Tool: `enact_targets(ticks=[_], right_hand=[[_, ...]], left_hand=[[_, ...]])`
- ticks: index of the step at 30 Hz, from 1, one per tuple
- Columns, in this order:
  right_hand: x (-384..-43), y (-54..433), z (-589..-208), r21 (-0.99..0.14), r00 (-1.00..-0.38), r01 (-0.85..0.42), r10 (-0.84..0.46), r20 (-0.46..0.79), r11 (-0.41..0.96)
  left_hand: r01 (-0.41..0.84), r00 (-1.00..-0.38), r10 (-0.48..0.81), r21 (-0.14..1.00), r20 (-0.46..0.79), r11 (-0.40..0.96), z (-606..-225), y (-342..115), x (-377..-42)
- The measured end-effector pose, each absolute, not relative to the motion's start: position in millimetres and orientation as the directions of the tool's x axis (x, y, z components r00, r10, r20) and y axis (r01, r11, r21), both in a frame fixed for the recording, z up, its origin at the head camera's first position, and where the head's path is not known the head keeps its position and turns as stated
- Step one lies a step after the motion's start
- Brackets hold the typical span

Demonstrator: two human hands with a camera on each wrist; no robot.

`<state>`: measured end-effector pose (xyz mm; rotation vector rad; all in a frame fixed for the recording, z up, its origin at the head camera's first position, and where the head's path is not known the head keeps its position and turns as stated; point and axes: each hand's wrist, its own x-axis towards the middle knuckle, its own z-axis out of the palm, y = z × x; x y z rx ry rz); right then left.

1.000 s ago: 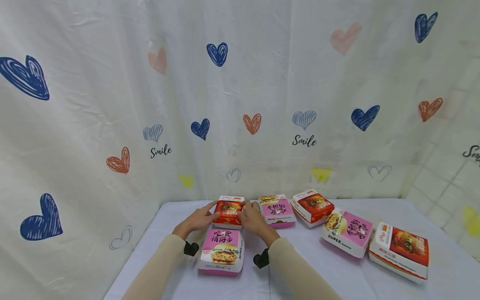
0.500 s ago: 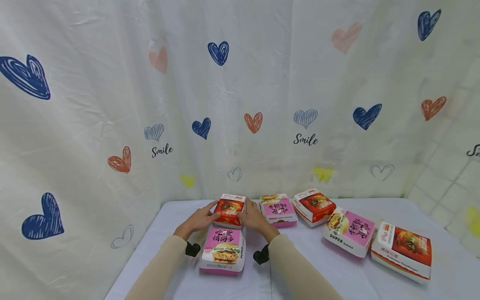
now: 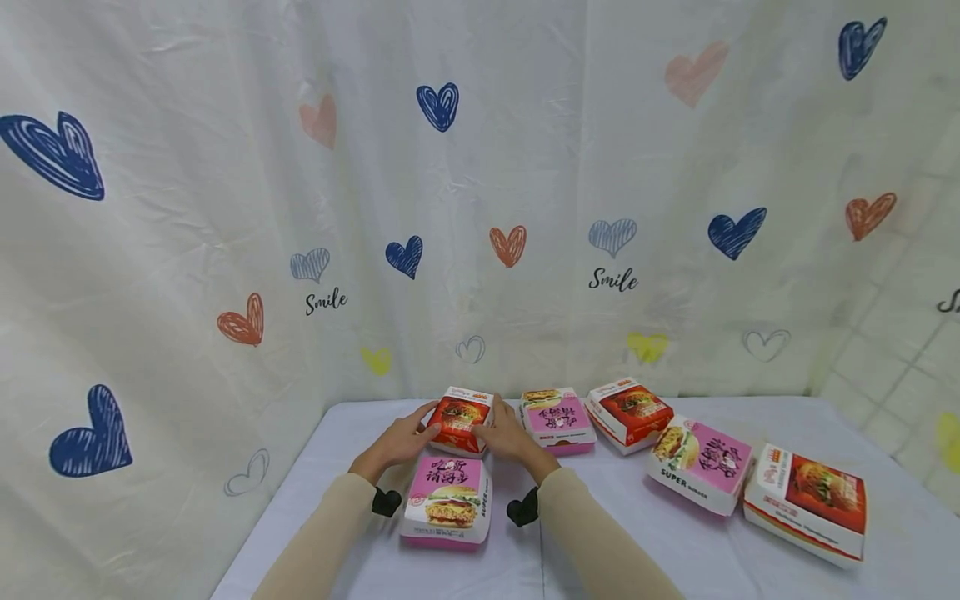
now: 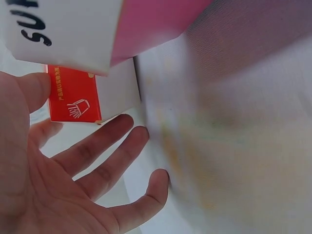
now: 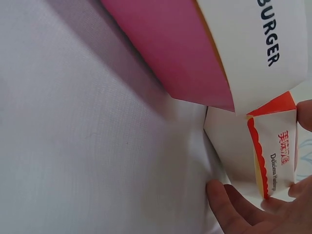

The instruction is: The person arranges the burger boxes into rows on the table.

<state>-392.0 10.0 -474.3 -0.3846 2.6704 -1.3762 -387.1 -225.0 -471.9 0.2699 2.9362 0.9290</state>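
Note:
In the head view, a red and white burger box (image 3: 461, 419) sits near the table's far edge, slightly turned, between both hands. My left hand (image 3: 396, 444) holds its left side, thumb on the near left corner and fingers reaching along the side. On the other side my right hand (image 3: 508, 435) grips it, thumb over the near right corner. The left wrist view shows the left thumb (image 4: 36, 90) against the box's red side, the lower fingers spread near the cloth. A pink and white burger box (image 3: 447, 502) lies directly in front, between the forearms.
To the right, a pink burger box (image 3: 557, 421), a red one (image 3: 628, 414), another pink one (image 3: 699, 463) and a larger-looking red and white one (image 3: 806, 504) curve toward the near right. White cloth covers the table (image 3: 600, 500). A heart-printed curtain (image 3: 525, 183) hangs behind.
The red box between my hands has turned slightly clockwise, its far edge shifting right. Both hands stay on it. The head view has shifted a little; the other boxes stay put.

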Motion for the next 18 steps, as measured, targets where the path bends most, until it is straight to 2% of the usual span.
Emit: enact_targets(ticks=[10,18], right_hand=[[-386.8,10.2,-472.2,-0.801,-0.968,-0.132,-0.248,-0.021,0.584],[-383.2,6.1,-470.0,-0.797,-0.974,-0.115,-0.225,-0.027,0.593]], left_hand=[[0.138,-0.987,0.158,0.571,0.015,0.809,-473.1,-226.4,-387.9],[0.178,-0.983,0.173,0.580,0.065,0.795,-477.2,-229.5,-391.4]])
